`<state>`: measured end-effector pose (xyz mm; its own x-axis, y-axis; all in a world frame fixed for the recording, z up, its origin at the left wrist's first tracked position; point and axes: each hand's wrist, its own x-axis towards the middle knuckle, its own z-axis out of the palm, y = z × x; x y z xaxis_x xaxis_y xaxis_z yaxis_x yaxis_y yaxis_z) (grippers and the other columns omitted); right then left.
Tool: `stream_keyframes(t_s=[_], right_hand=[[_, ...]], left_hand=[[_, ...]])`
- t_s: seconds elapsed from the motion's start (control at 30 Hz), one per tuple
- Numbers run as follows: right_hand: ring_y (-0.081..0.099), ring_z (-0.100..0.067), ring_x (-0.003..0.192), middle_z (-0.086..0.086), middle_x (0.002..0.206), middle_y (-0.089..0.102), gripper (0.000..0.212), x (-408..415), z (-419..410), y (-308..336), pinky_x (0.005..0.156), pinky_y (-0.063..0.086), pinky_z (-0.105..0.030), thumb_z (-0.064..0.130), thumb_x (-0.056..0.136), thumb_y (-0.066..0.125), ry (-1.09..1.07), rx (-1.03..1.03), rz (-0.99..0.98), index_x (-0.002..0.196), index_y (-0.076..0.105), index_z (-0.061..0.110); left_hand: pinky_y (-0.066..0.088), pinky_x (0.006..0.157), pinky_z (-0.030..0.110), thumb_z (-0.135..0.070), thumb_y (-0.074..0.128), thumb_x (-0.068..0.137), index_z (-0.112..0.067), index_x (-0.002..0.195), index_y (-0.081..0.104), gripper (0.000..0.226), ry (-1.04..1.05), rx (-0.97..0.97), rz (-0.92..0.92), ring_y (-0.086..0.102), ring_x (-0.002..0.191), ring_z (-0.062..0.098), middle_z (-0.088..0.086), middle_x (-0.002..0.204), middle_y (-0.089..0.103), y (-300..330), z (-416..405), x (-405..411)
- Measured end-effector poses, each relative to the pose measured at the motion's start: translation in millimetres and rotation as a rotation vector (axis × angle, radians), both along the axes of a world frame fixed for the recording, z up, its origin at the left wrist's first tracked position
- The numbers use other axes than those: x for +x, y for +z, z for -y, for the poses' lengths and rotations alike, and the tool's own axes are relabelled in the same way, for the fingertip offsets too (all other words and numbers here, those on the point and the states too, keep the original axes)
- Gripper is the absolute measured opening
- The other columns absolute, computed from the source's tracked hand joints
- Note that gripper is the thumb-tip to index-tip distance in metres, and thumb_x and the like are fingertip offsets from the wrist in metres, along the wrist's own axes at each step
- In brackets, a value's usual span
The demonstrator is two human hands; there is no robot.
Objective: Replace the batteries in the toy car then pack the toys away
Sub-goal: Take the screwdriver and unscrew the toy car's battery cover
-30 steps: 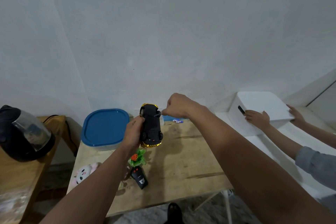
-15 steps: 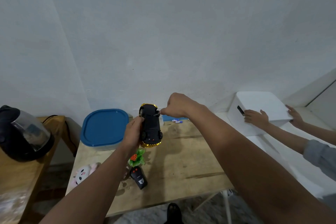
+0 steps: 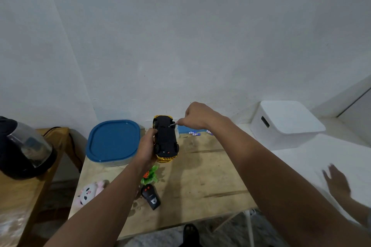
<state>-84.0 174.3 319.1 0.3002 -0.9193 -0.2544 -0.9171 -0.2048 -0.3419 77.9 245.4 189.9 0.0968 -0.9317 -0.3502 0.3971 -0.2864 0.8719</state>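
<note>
My left hand (image 3: 147, 144) grips a gold toy car (image 3: 165, 139) held upside down above the wooden table (image 3: 200, 176), its black underside facing me. My right hand (image 3: 197, 115) is closed on a small screwdriver (image 3: 173, 124) whose metal tip touches the car's underside near its far end. Several small batteries (image 3: 194, 133) lie on the table's far edge beside a blue pack. A black remote control (image 3: 151, 196) lies near the front, with a green toy plant (image 3: 149, 175) just behind it and a pink-and-white plush toy (image 3: 89, 192) at the left edge.
A clear container with a blue lid (image 3: 113, 141) sits at the table's back left. A black kettle (image 3: 24, 148) stands on a side table at left. A white lidded box (image 3: 285, 123) rests on a white surface at right, where another person's hand (image 3: 337, 183) hovers.
The other person's hands have left the white box; one hand now hovers lower at the right. My hands, the car and the screwdriver have barely shifted.
</note>
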Motion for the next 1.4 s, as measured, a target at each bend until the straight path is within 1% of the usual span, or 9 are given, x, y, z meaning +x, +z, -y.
stream_keyframes(t_s=[0.1, 0.23, 0.4, 0.5, 0.63, 0.93, 1.07, 1.2, 1.4], right_hand=[[0.038, -0.021, 0.063, -0.006, 0.06, 0.035, 0.05, -7, 10, -5, 0.061, 0.032, -0.035, 0.044, 0.083, 0.066, -0.036, 0.012, 0.055, 0.062, 0.047, 0.003], [0.043, -0.019, 0.062, -0.009, 0.07, 0.047, 0.054, -26, 25, -14, 0.06, 0.035, -0.031, 0.043, 0.084, 0.066, -0.138, 0.028, 0.251, 0.094, 0.068, -0.011], [0.037, -0.019, 0.05, -0.002, 0.059, 0.041, 0.032, -72, 50, -59, 0.047, 0.027, -0.024, 0.032, 0.085, 0.062, -0.394, 0.07, 0.369, 0.071, 0.063, 0.004], [0.049, -0.022, 0.055, -0.005, 0.064, 0.055, 0.025, -101, 63, -111, 0.048, 0.035, -0.023, 0.032, 0.086, 0.06, -0.448, 0.128, 0.318, 0.07, 0.056, 0.013], [0.068, -0.033, 0.085, -0.018, 0.095, 0.073, 0.03, -128, 79, -189, 0.071, 0.05, -0.033, 0.031, 0.09, 0.064, -0.41, 0.237, 0.143, 0.093, 0.07, 0.002], [0.066, -0.031, 0.102, -0.007, 0.103, 0.067, 0.011, -133, 95, -301, 0.083, 0.056, -0.039, 0.028, 0.088, 0.067, -0.302, 0.259, -0.022, 0.096, 0.07, 0.021], [0.054, -0.029, 0.114, -0.003, 0.116, 0.058, 0.017, -128, 100, -315, 0.094, 0.049, -0.045, 0.033, 0.094, 0.061, -0.271, 0.222, -0.098, 0.11, 0.067, 0.03], [0.051, -0.03, 0.117, -0.004, 0.122, 0.054, 0.027, -131, 104, -321, 0.095, 0.046, -0.046, 0.038, 0.093, 0.063, -0.23, 0.206, -0.135, 0.118, 0.063, 0.03], [0.063, -0.02, 0.099, -0.001, 0.114, 0.06, 0.016, -124, 114, -281, 0.086, 0.055, -0.035, 0.026, 0.089, 0.069, -0.386, 0.027, 0.276, 0.105, 0.069, 0.026]], left_hand=[[0.055, 0.072, 0.037, -0.03, 0.043, 0.104, -0.012, 0.105, 0.069, 0.032, -0.012, 0.008, -0.013, 0.07, 0.074, 0.026, 0.007, 0.081, 0.074, -2, 4, -3], [0.057, 0.07, 0.036, -0.031, 0.043, 0.104, -0.012, 0.11, 0.069, 0.033, -0.01, 0.033, -0.021, 0.071, 0.077, 0.025, 0.006, 0.083, 0.076, -7, 13, -8], [0.056, 0.069, 0.036, -0.028, 0.043, 0.103, -0.012, 0.1, 0.07, 0.031, 0.005, 0.079, -0.07, 0.069, 0.068, 0.022, 0.006, 0.08, 0.074, -13, 30, -16], [0.058, 0.07, 0.037, -0.029, 0.044, 0.103, -0.011, 0.105, 0.071, 0.032, 0.015, 0.115, -0.085, 0.069, 0.074, 0.026, 0.011, 0.091, 0.072, -19, 46, -23], [0.059, 0.058, 0.031, -0.028, 0.04, 0.104, -0.009, 0.104, 0.068, 0.034, -0.023, 0.153, -0.085, 0.069, 0.066, 0.022, 0.008, 0.083, 0.071, -25, 70, -36], [0.06, 0.061, 0.031, -0.027, 0.04, 0.103, -0.01, 0.104, 0.068, 0.033, -0.002, 0.254, -0.069, 0.068, 0.07, 0.024, 0.009, 0.087, 0.07, -61, 117, -50], [0.06, 0.07, 0.034, -0.032, 0.041, 0.102, -0.006, 0.119, 0.066, 0.04, 0.0, 0.26, -0.069, 0.068, 0.081, 0.027, 0.013, 0.1, 0.068, -73, 127, -50], [0.06, 0.069, 0.034, -0.03, 0.04, 0.102, -0.008, 0.115, 0.067, 0.037, 0.031, 0.284, -0.078, 0.067, 0.08, 0.027, 0.012, 0.097, 0.069, -80, 128, -52], [0.058, 0.067, 0.034, -0.033, 0.044, 0.099, -0.006, 0.118, 0.066, 0.04, 0.015, 0.287, -0.071, 0.068, 0.076, 0.026, 0.012, 0.095, 0.068, -80, 116, -53]])
